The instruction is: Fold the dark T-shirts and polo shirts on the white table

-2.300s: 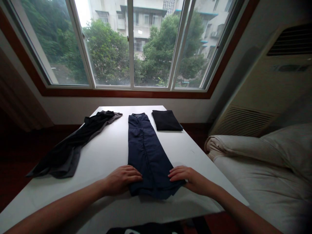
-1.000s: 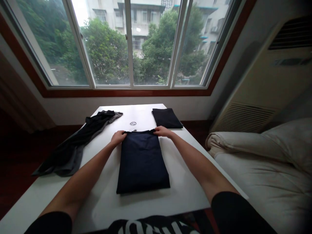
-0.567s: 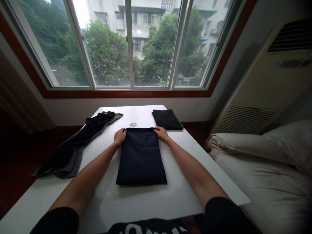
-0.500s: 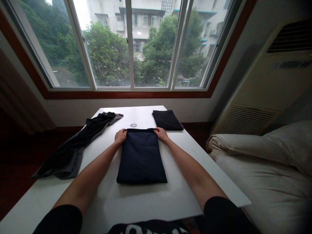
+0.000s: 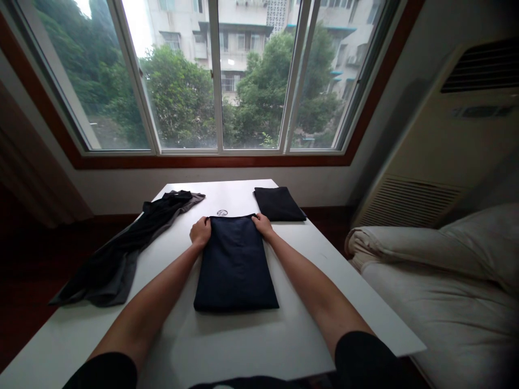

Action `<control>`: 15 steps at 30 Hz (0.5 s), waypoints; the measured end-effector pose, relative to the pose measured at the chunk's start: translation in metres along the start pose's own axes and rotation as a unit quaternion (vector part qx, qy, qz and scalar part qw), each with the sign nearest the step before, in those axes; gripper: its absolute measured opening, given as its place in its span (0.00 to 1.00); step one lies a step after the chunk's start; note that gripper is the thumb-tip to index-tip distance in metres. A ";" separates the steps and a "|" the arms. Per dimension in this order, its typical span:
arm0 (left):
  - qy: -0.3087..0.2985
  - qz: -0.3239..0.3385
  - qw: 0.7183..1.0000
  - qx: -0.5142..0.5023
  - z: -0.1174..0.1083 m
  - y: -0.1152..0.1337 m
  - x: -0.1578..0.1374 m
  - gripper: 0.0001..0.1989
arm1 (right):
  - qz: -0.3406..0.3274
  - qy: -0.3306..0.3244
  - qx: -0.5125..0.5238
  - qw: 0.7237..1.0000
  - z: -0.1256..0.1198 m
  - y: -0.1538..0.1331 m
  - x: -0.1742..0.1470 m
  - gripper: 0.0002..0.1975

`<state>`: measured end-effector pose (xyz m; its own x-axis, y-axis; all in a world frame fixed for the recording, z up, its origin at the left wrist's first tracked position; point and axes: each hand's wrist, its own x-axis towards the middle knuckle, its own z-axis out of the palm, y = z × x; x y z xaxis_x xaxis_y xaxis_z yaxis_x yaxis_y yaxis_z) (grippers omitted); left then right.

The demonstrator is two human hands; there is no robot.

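A dark navy garment [image 5: 237, 265], folded into a neat rectangle, lies flat on the white table [image 5: 243, 346] in front of me. My left hand [image 5: 200, 231] pinches its far left corner. At the far right corner my right hand [image 5: 263, 224] grips the same edge, thumb and fingers closed on the cloth. The fingertips of both hands are partly hidden. Which kind of garment it is, I cannot tell.
Loose black and grey clothes [image 5: 133, 248] sprawl along the table's left edge. A folded black cloth [image 5: 279, 203] rests at the back right. Beyond the navy garment is a small round mark [image 5: 222, 213]. A cream sofa [image 5: 438, 286] stands on the right.
The right hand has shifted slightly inward along the garment's far edge, which looks straighter. The left hand keeps its corner. The view has tilted up a little.
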<state>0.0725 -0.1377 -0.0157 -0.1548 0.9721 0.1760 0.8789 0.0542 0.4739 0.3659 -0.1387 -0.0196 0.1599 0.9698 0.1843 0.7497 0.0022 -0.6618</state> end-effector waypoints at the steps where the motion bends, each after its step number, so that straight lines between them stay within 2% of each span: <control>1: -0.002 -0.008 1.000 0.007 -0.001 0.000 0.000 0.24 | 0.007 0.006 -0.014 1.000 -0.001 0.001 -0.001 0.12; 5: -0.026 -0.023 0.999 0.017 -0.004 0.000 0.001 0.21 | 0.035 0.010 -0.111 0.993 -0.004 0.000 -0.008 0.12; 7: -0.010 0.001 1.000 0.019 -0.008 0.000 -0.002 0.22 | 0.038 0.005 -0.126 0.991 -0.007 -0.002 -0.012 0.14; 9: 0.021 0.066 0.997 0.032 -0.013 0.001 -0.011 0.24 | 0.019 0.024 -0.121 0.992 -0.011 -0.003 -0.018 0.16; 11: 0.039 0.162 0.985 0.048 -0.019 0.004 -0.023 0.23 | -0.032 0.057 -0.126 0.990 -0.016 -0.005 -0.028 0.17; 13: 0.028 0.252 0.965 0.060 -0.024 0.008 -0.039 0.21 | -0.099 0.065 -0.134 0.984 -0.019 -0.007 -0.040 0.15; 15: -0.012 0.321 0.944 0.070 -0.026 0.012 -0.055 0.22 | -0.172 0.030 -0.128 0.976 -0.020 -0.009 -0.052 0.13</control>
<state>0.0798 -0.1963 0.0023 0.4393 0.8192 0.3688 0.8392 -0.5207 0.1570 0.3637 -0.1943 -0.0087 -0.0983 0.9065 0.4105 0.9002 0.2569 -0.3517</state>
